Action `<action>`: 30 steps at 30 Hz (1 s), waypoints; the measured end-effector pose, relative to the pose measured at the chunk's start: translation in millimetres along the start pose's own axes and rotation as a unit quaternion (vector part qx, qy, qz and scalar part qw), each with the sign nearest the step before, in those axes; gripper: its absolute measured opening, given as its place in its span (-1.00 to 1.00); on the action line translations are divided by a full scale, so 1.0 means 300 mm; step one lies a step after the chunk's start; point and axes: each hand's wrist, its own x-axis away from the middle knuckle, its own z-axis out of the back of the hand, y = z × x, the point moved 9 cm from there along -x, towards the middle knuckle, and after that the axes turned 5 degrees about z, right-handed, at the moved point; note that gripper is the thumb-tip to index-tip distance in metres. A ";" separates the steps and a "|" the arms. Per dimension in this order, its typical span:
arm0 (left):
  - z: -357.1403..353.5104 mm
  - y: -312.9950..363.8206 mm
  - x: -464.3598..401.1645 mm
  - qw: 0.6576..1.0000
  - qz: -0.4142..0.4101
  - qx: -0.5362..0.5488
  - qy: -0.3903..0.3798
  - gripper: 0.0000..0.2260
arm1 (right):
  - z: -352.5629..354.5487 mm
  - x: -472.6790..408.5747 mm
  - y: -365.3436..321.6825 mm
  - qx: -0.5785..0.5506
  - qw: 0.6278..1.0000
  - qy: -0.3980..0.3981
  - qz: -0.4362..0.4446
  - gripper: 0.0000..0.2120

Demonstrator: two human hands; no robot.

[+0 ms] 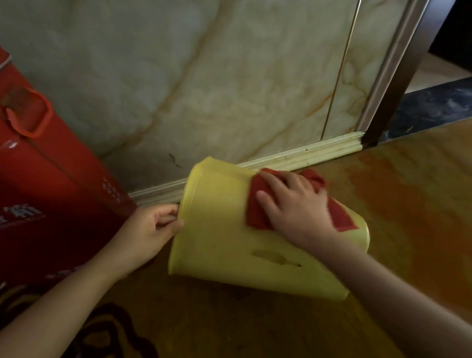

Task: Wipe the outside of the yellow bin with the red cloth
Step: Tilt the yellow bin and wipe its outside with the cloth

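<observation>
Yellow bin (222, 232) lies tipped on its side on the floor (389, 211), centre of frame, close to the skirting board (297, 157) at the foot of the marbled wall (206, 70). Tipping it turns the outer wall upward, likely for easier reach.

Left hand (147, 229), lower left of the bin, grip pinched on the rim, apparently steadying it against rolling.

Right hand (295, 207) lies flat, fingers spread, grip pressing the red cloth (258, 206) onto the bin's upper side, holding it by pressure rather than a clench.

Red box (42, 172) with handle stands at left edge, apart from the bin.

Lower side, against the floor, probably unwiped; bin would need turning.
</observation>
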 end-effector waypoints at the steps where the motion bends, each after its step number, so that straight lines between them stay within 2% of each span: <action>1: -0.002 0.011 -0.007 1.000 -0.013 -0.007 -0.005 -0.64 | 0.006 0.005 -0.091 0.000 0.999 0.029 0.029 -0.44; 4: -0.017 0.051 -0.026 0.999 -0.039 0.011 -0.016 -0.68 | 0.049 -0.014 -0.280 0.033 0.988 0.095 0.114 -0.38; 6: -0.023 0.074 -0.047 0.998 -0.049 0.047 -0.015 -0.65 | 0.053 -0.053 -0.297 0.061 0.985 0.099 0.131 -0.28; 9: -0.020 0.072 -0.094 0.997 -0.034 0.069 -0.008 -0.66 | 0.021 -0.089 -0.199 0.069 0.986 0.077 0.130 -0.24; 12: 0.020 -0.007 -0.115 0.996 0.033 0.073 0.029 -0.69 | 0.006 -0.050 0.014 0.096 0.985 0.080 0.120 -0.30; 14: 0.020 -0.033 -0.121 0.994 0.060 0.087 0.026 -0.75 | 0.036 -0.028 0.195 0.084 0.989 0.102 0.067 -0.36; 16: -0.009 -0.012 -0.140 0.992 0.062 0.107 0.005 -0.78 | 0.077 -0.028 0.350 0.016 0.990 0.133 -0.049 -0.41; 18: -0.029 0.007 -0.160 0.987 0.077 0.144 0.006 -0.80 | 0.088 -0.044 0.401 -0.033 0.979 0.149 -0.134 -0.44; 19: -0.032 0.012 -0.163 0.983 0.086 0.164 0.013 -0.80 | 0.088 -0.052 0.379 -0.035 0.977 0.153 -0.141 -0.47; 22: -0.047 0.015 -0.164 0.978 0.097 0.183 0.010 -0.81 | 0.079 -0.065 0.182 -0.038 0.981 0.181 -0.063 -0.58; 26: -0.059 0.045 -0.194 0.976 0.088 0.200 -0.009 -0.78 | 0.021 -0.086 -0.226 -0.037 0.975 0.165 0.143 -0.52; 28: -0.051 0.042 -0.195 0.975 0.090 0.204 -0.020 -0.77 | -0.011 -0.092 -0.281 0.007 0.970 0.127 0.209 -0.47; 30: -0.035 0.009 -0.178 0.973 0.106 0.205 -0.021 -0.80 | -0.033 -0.080 -0.182 0.038 0.969 0.099 0.223 -0.44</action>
